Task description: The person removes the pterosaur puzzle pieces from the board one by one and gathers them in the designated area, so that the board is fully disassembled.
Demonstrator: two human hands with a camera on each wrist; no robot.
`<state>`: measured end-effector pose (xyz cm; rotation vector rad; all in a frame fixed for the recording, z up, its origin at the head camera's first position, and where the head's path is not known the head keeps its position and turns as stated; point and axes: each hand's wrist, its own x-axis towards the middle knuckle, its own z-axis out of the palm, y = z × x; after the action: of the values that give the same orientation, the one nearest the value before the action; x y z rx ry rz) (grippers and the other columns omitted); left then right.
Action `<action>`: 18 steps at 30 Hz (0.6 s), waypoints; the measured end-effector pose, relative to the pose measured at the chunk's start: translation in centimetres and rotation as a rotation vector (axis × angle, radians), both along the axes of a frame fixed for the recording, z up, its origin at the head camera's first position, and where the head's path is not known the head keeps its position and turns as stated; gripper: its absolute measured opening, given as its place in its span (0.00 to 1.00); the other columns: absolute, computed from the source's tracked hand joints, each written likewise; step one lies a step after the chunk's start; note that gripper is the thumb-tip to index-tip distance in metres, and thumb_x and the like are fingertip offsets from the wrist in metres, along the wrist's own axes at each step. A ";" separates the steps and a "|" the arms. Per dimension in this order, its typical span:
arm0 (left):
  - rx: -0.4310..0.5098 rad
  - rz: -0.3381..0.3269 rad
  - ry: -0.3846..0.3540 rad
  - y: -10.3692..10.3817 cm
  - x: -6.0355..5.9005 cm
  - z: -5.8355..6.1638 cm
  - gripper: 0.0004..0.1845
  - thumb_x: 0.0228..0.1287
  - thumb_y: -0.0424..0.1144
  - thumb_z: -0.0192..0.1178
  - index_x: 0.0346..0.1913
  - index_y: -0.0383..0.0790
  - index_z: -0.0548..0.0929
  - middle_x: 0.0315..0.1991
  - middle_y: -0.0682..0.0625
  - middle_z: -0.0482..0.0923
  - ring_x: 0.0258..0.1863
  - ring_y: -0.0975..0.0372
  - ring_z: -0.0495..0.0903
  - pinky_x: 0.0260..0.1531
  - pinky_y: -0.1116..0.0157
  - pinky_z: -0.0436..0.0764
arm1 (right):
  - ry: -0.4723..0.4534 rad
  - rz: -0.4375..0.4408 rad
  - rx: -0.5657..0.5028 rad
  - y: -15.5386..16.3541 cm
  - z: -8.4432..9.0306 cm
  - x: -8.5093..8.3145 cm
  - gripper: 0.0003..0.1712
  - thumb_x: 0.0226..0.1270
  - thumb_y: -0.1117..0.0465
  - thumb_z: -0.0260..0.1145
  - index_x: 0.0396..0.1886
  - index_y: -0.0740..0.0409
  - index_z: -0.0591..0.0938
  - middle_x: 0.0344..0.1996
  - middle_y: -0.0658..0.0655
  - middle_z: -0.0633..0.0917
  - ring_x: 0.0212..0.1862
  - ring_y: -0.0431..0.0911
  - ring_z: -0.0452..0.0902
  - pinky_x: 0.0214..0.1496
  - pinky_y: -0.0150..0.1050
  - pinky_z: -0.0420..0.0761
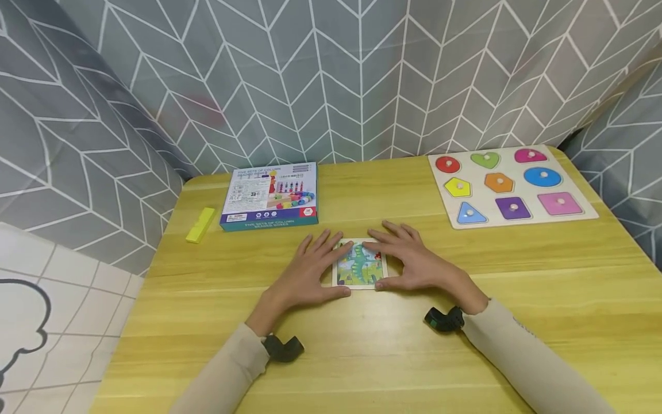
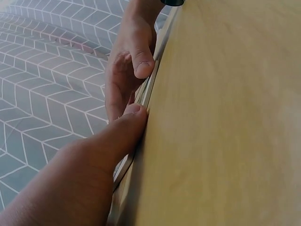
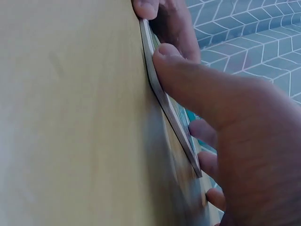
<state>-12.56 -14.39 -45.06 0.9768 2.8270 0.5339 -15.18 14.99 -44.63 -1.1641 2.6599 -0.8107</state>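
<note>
A small square picture puzzle board with a green dinosaur (image 1: 360,264) lay flat at the middle of the yellow wooden table (image 1: 517,299). The left hand (image 1: 309,270) and the right hand (image 1: 414,261) rested on its two sides, fingers spread and nearly straight, thumbs pressed against its near edge. A boxed bead toy (image 1: 270,196) and a wooden shape-peg board (image 1: 512,185) lay farther back.

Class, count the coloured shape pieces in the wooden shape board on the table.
9, none seemingly hidden, on the shape board in three rows: red, green, pink; yellow, orange, blue; blue, purple, pink.
</note>
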 end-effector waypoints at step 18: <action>0.012 0.025 0.057 0.0 -0.4 -0.1 0.31 0.74 0.64 0.50 0.77 0.68 0.64 0.83 0.53 0.51 0.84 0.49 0.42 0.78 0.38 0.40 | 0.034 -0.068 0.024 0.3 0.2 -0.2 0.49 0.59 0.34 0.72 0.77 0.46 0.69 0.81 0.57 0.61 0.82 0.62 0.47 0.76 0.66 0.46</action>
<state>-12.99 -14.39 -45.14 0.9751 2.8928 0.5351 -15.36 15.29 -44.44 -1.0964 2.7425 -0.7745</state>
